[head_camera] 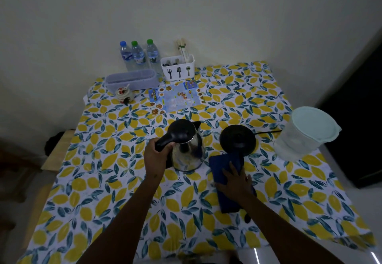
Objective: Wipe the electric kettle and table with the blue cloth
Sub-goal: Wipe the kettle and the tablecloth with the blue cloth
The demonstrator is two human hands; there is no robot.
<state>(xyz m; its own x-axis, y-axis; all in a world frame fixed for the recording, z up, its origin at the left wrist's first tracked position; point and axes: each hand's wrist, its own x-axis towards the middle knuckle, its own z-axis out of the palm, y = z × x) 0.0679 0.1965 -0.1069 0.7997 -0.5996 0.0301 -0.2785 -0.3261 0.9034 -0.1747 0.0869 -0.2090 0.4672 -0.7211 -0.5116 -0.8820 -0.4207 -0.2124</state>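
A steel electric kettle (pixel 189 154) with a black lid and handle stands near the middle of the table (pixel 107 191), off its round black base (pixel 237 140), which lies just to its right. My left hand (pixel 156 156) grips the kettle's handle. A dark blue cloth (pixel 225 166) lies flat on the lemon-print tablecloth, in front of the base. My right hand (pixel 234 181) presses flat on the cloth, fingers spread toward the base.
A lidded translucent tub (pixel 303 133) stands at the right edge, the base's cord running toward it. At the back are three water bottles (pixel 138 55), a cutlery holder (pixel 178 67), a lavender box (pixel 132 79), a small jar (pixel 124 95) and a printed menu (pixel 175 97).
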